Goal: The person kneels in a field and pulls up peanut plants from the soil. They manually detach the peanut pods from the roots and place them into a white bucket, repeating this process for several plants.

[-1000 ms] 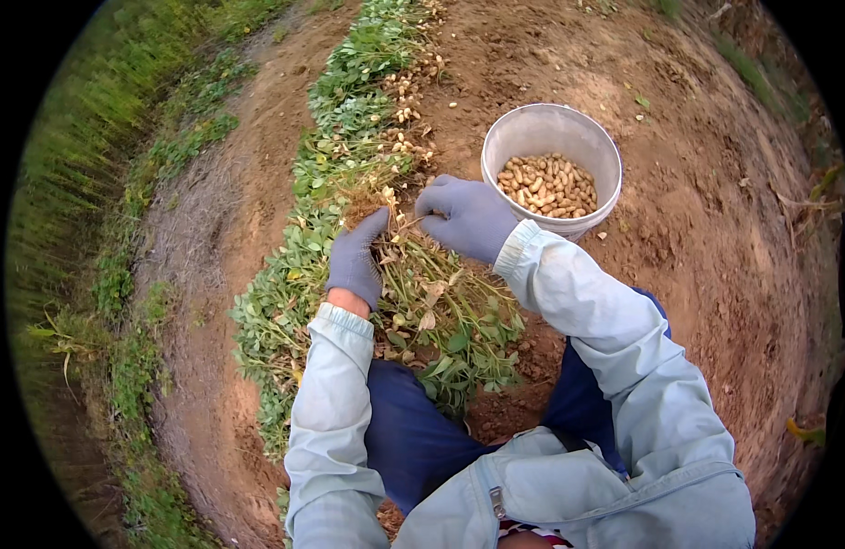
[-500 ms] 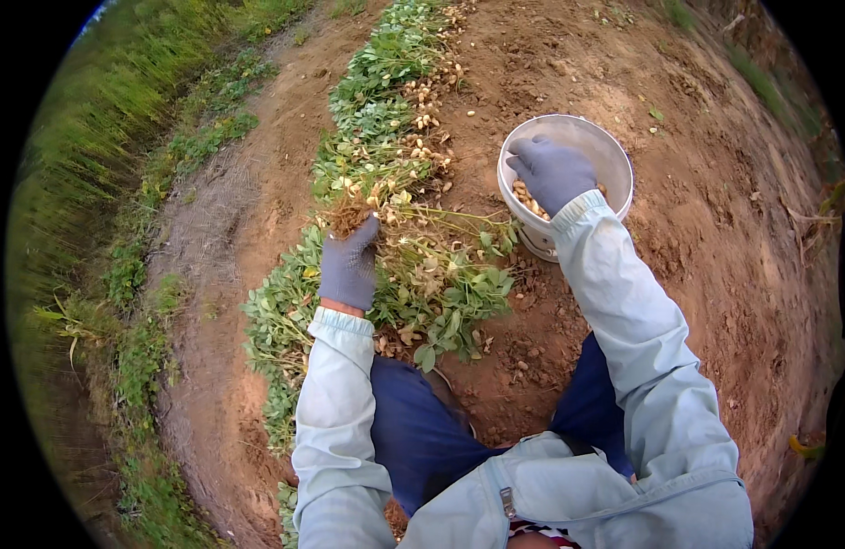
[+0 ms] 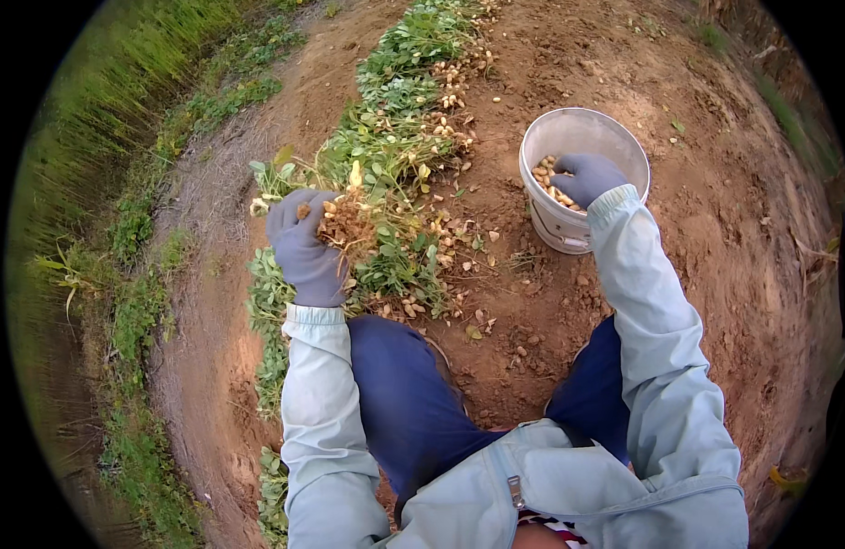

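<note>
My left hand (image 3: 305, 247), in a grey glove, is closed around a pulled-up peanut plant. Its brown, tangled roots (image 3: 351, 227) stick out on the right side of the fist, and some of its leaves show beyond the knuckles. Over to the right, a whitish bucket (image 3: 561, 231) stands on the soil with loose peanuts (image 3: 544, 174) inside. My right hand (image 3: 592, 180), gloved the same way, reaches down into it. Its thumb and forefinger look parted just over the peanuts; the other fingers are mostly hidden.
A long row of uprooted peanut plants (image 3: 399, 101) runs away from me, pods lying along its right side. Bare reddish soil (image 3: 523, 366) lies between my knees. Tall green weeds (image 3: 120, 110) border the strip on the left.
My left hand has shifted left and slightly down, turning the plant so its leaves swing to the left. My right hand has sunk deeper into the bucket, and its fingers have parted.
</note>
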A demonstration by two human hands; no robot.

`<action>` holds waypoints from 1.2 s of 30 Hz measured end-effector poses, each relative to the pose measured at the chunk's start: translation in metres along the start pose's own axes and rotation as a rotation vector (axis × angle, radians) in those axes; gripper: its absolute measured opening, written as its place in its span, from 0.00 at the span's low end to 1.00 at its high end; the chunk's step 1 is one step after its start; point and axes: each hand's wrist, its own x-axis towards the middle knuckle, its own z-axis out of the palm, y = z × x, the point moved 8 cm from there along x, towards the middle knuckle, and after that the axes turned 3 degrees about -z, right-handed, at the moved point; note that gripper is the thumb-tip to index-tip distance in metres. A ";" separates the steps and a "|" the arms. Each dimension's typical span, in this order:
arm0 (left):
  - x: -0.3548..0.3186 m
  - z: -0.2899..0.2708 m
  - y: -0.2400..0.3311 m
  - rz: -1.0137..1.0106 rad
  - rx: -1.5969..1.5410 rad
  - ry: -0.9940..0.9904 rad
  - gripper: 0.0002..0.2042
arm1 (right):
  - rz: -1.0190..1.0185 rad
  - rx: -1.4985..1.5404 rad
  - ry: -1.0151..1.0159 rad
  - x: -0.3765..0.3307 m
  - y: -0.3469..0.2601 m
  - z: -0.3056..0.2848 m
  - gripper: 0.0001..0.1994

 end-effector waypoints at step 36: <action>-0.174 -0.077 -0.121 -1.090 -0.306 -0.306 0.14 | -0.341 0.574 -0.590 -0.003 -0.151 0.223 0.25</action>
